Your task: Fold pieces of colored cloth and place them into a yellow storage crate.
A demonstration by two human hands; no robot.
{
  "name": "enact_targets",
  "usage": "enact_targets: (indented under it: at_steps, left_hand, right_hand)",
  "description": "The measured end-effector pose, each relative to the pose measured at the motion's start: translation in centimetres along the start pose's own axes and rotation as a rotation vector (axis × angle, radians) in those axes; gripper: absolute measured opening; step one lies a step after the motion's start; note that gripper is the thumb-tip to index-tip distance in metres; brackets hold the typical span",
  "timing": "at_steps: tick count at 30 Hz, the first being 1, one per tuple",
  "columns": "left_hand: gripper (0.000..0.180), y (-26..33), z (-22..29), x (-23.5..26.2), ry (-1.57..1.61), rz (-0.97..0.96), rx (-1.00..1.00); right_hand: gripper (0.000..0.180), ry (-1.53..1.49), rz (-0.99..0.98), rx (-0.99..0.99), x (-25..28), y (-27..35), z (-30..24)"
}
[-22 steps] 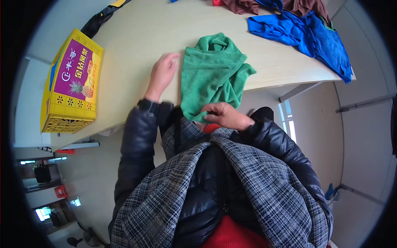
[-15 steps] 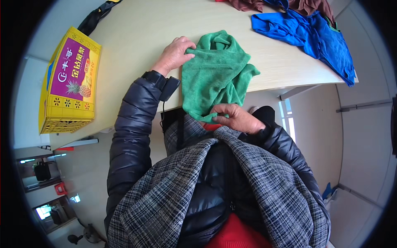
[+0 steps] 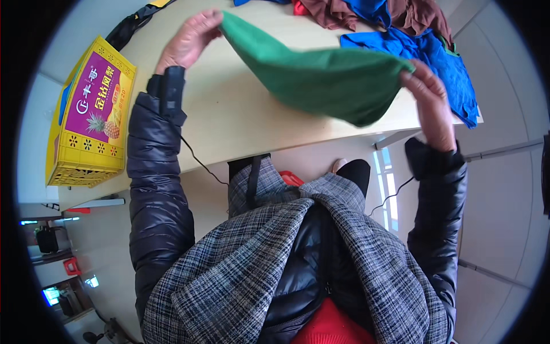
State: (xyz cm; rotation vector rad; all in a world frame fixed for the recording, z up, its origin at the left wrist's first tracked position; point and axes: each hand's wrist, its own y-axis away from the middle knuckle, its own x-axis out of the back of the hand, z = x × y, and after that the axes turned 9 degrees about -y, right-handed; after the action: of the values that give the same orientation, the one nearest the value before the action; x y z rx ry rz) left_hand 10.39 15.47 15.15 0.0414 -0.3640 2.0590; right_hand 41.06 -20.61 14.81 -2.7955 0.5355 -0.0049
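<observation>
A green cloth is stretched between my two raised hands, above the table's near edge. My left hand pinches its far left corner. My right hand grips the opposite corner with thumb and fingers. Between the hands the cloth sags in a curve, and its lower edge is smeared by motion.
The pale wooden table spans the front. A yellow crate with a purple panel stands at its left. Blue cloth hangs near the right edge, with brown cloth behind it. A black and yellow item lies far left.
Both hands have lifted and spread apart, left hand to the far left, right hand up and right. The green cloth, bunched on the table edge before, is now pulled wide in the air.
</observation>
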Motion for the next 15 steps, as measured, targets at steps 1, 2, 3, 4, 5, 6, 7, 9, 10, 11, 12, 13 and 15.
enact_targets:
  at_steps: [1, 2, 3, 4, 5, 6, 7, 9, 10, 11, 12, 13, 15]
  left_hand:
    - [0.022, -0.5, 1.3, 0.3, 0.051, 0.081, -0.075]
    - [0.022, -1.0, 2.0, 1.0, 0.043, 0.088, -0.093]
    - [0.020, -1.9, 2.9, 1.6, 0.291, -0.121, -0.260]
    - [0.019, -3.1, 3.9, 1.7, 0.543, -0.347, -0.422]
    - [0.017, -3.6, 4.9, 1.9, 0.789, -0.580, -0.579]
    - [0.017, -3.2, 6.0, 2.6, 0.779, -0.588, -0.593]
    - [0.015, -1.6, 8.5, 2.2, 0.479, -0.307, -0.488]
    - [0.010, 1.4, 12.4, 1.6, -0.117, 0.260, -0.256]
    - [0.010, 1.4, 12.1, 2.4, -0.122, 0.263, -0.264]
    - [0.010, 0.7, 11.1, 3.4, 0.217, -0.023, -0.379]
    - [0.010, 0.0, 10.5, 4.0, 0.552, -0.321, -0.481]
    - [0.009, -0.3, 10.0, 4.8, 0.886, -0.627, -0.568]
    - [0.009, -0.4, 10.5, 4.2, 0.923, -0.614, -0.578]
  right_hand:
    - [0.026, 0.011, -0.001, 0.015, 0.8, -1.0, -1.2]
    - [0.025, 0.053, 0.028, 0.046, 1.2, -2.1, -2.4]
    - [0.025, 0.094, 0.056, 0.078, 1.3, -3.1, -3.4]
    - [0.025, 0.102, 0.058, 0.093, 1.4, -3.7, -4.4]
    - [0.024, 0.168, 0.062, 0.148, 1.5, -4.2, -5.3]
    - [0.025, 0.234, 0.066, 0.204, 1.4, -4.8, -6.2]
    - [0.026, 0.295, 0.073, 0.255, 1.5, -5.3, -6.9]
    - [0.027, 0.300, 0.046, 0.274, 0.8, -6.4, -8.2]
    - [0.029, 0.306, 0.017, 0.280, 0.3, -7.0, -8.7]
    - [0.031, 0.312, -0.011, 0.286, -0.1, -7.6, -9.0]
    - [0.031, 0.313, -0.010, 0.295, 0.0, -8.4, -9.2]
    - [0.032, 0.313, -0.046, 0.266, 0.3, -9.3, -9.2]
    - [0.033, 0.317, -0.098, 0.197, 1.0, -10.1, -9.4]
